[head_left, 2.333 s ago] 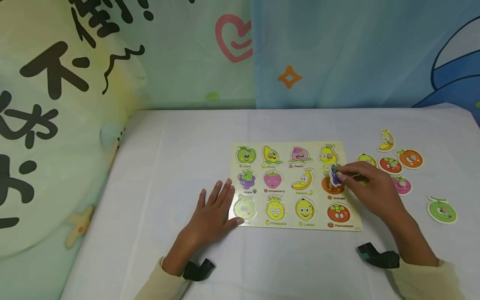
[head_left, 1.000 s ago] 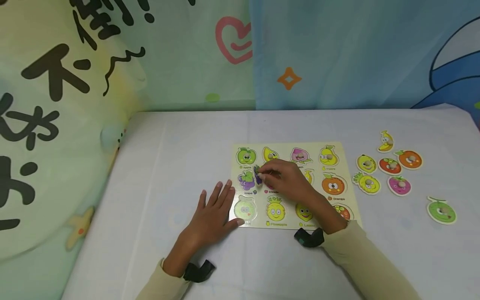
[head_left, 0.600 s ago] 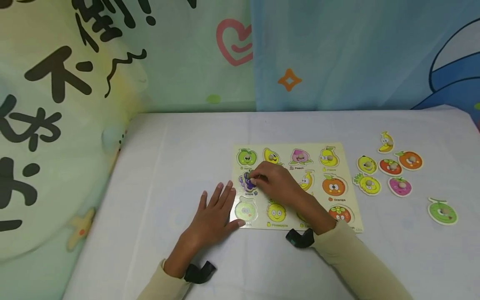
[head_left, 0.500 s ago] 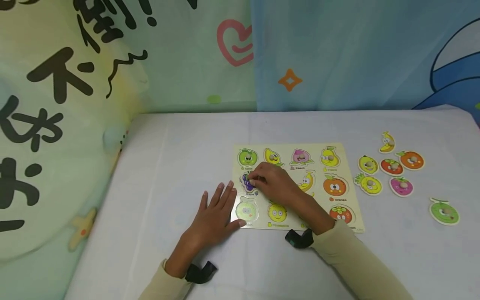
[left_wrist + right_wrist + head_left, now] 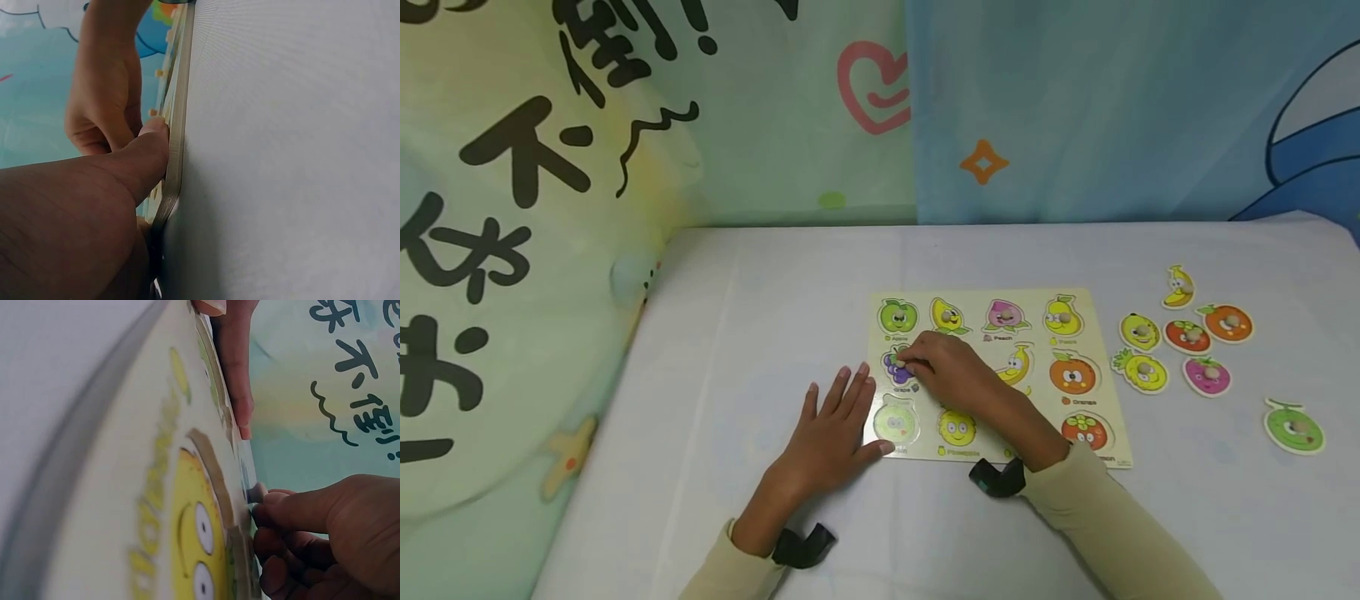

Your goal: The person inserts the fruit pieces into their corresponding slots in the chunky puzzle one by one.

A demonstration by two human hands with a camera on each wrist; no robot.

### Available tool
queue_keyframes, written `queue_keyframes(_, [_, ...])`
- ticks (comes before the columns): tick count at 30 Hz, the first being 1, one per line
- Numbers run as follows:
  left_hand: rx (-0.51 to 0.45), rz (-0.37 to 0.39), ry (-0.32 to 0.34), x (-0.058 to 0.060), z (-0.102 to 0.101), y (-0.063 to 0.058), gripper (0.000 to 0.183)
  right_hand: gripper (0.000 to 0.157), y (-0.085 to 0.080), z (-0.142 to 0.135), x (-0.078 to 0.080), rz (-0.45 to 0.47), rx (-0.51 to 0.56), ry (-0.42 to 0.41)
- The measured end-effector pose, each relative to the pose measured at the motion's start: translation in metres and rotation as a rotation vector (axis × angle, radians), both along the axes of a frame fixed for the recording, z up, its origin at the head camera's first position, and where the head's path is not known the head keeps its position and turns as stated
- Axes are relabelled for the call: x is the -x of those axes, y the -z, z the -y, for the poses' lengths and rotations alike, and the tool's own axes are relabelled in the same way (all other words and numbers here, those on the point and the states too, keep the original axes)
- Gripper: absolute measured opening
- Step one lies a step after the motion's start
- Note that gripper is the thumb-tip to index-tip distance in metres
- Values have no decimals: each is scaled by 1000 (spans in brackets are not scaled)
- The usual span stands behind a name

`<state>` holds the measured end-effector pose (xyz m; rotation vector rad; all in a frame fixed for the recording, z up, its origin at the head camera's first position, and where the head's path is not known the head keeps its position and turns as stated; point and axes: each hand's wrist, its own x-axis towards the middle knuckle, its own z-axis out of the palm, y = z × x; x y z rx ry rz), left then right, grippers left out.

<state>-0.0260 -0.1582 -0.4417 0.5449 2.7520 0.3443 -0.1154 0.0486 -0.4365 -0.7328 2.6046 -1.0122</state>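
Note:
A pale yellow fruit puzzle board [image 5: 1116,446] lies flat on the white table. Thumb and fingertips of my right hand [image 5: 951,371] pinch the small knob [image 5: 257,492] of a purple grape puzzle piece [image 5: 895,368], which lies over the grape picture in the board's left column. My left hand [image 5: 831,442] rests at the board's left edge, fingers straight and spread, its thumb on the near corner beside the pale green melon slot [image 5: 896,421]. The left wrist view shows that thumb [image 5: 153,147] on top of the board's rim.
Knobbed apple [image 5: 898,316], yellow, peach [image 5: 1004,316] and pear [image 5: 1063,317] pieces fill the board's back row. Loose pieces lie to the right: banana [image 5: 1178,287], orange [image 5: 1227,323], red persimmon [image 5: 1187,337], pineapple [image 5: 1141,372], a magenta one [image 5: 1207,377], melon [image 5: 1294,429], among several. Printed curtains hang behind.
My right hand has carried the grape piece from the board's right side leftward and lowered it onto the grape picture, where it now stays. The left hand has kept its place.

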Motion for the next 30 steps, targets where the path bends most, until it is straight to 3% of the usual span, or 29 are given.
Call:
queue_keyframes(7, [3,18,-8,-2,1,3,83,18,-2,-5,-1,14,28,-2])
queue_keyframes(17, [-5,12,-6,-1,1,2,83,17,-5,-26,-3,75,33,-69])
queue_keyframes(24, [-3,5,-11,-1,-2,4,84,17,-4,-55,-1,95,56,28])
queue_keyframes(30, [-3,0,-12,-1,-2,4,83,18,-8,-91,3,20,74,125])
